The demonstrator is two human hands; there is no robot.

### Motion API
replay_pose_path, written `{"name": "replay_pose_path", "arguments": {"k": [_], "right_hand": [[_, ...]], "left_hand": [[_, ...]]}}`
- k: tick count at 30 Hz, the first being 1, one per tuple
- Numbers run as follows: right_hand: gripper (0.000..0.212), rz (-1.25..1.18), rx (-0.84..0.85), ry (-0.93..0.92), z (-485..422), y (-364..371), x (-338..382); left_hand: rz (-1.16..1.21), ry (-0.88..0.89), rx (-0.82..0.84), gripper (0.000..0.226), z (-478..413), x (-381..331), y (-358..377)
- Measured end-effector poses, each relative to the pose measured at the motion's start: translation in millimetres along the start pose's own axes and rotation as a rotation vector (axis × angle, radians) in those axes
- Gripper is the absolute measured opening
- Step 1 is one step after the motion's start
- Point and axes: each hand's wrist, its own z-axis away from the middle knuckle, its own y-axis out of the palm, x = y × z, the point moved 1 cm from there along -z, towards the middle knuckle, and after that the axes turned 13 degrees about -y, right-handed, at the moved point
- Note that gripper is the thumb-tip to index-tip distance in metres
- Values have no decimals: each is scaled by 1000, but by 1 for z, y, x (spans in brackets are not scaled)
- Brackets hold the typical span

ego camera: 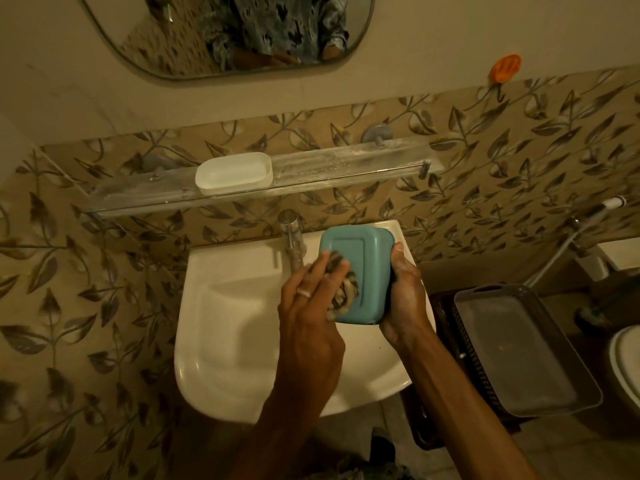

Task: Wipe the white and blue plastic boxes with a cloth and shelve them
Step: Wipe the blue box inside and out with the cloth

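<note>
I hold the blue box (365, 268) tilted above the sink (221, 327), its flat face turned up toward me. My right hand (405, 299) grips its right side, thumb hooked over the upper edge and the other fingers hidden behind it. My left hand (311, 310) lies on the left of that face with the fingers nearly straight, pressing a bunched patterned cloth (344, 292) flat against the plastic; there is a ring on one finger. Just behind the box stands the tap (292, 237). Higher on the leaf-patterned wall, the white box (233, 173) sits on the left part of the glass shelf (346, 164), under the mirror (242, 32). To my right, a grey tray (512, 348) rests in a dark basket (462, 344).
</note>
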Motion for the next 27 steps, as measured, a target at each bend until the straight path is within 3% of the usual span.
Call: {"name": "replay_pose_path", "arguments": {"k": [2,5,10,14,18,24,27], "right_hand": [[53,9,-29,10,0,-5,1],[51,37,-25,-17,2,-5,3],[42,150,6,-132,6,5,3],[41,163,-7,-123,9,0,-1],[42,149,-14,-99,9,-4,-2],[45,102,12,-67,11,-15,9],[45,128,9,-57,15,-11,5]], "left_hand": [[-54,89,12,80,15,1,2],[-88,172,31,68,16,2,-1],[90,-65,128,74,-31,-13,-13],[150,-111,65,69,-51,-31,-13],[31,21,57,57,-26,-48,-3],[-136,378,84,52,27,-13,10],[-113,394,74,57,31,-3,7]]}}
